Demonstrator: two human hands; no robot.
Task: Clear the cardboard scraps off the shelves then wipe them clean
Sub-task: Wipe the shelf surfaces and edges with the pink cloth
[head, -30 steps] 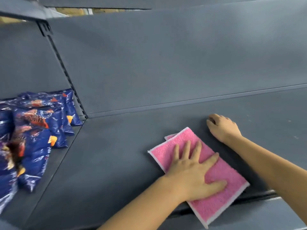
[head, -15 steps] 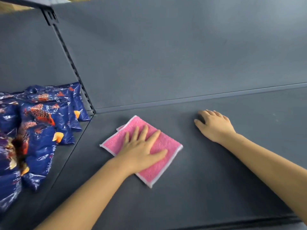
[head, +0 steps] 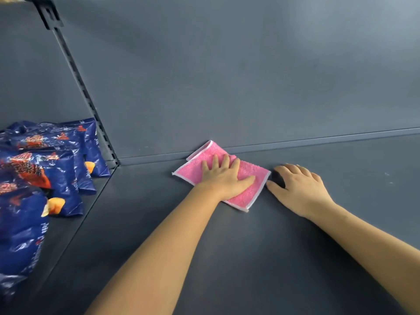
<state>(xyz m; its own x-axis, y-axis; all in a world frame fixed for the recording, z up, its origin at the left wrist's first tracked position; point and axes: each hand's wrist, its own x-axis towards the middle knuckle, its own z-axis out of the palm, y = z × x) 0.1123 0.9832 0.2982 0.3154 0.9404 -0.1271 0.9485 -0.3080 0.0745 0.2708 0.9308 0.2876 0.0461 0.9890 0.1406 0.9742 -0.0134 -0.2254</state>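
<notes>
Left hand (head: 223,178): mine, flat with fingers spread, pressing the pink cloth (head: 246,193).
Pink cloth: on the grey shelf (head: 261,258), far corner against the back.
Right hand (head: 298,189): relaxed on the shelf, just beside the cloth.

1 pink cloth (head: 246,196); left hand (head: 223,178) + right hand (head: 300,189) = 2; approx 5 snack bags (head: 45,169) left of cloth, overlapping, exact no. unclear.

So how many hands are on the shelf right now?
2. The left hand presses flat on the pink cloth at the back of the shelf; the right hand rests on bare shelf just right of the cloth. Neither is hidden.
</notes>
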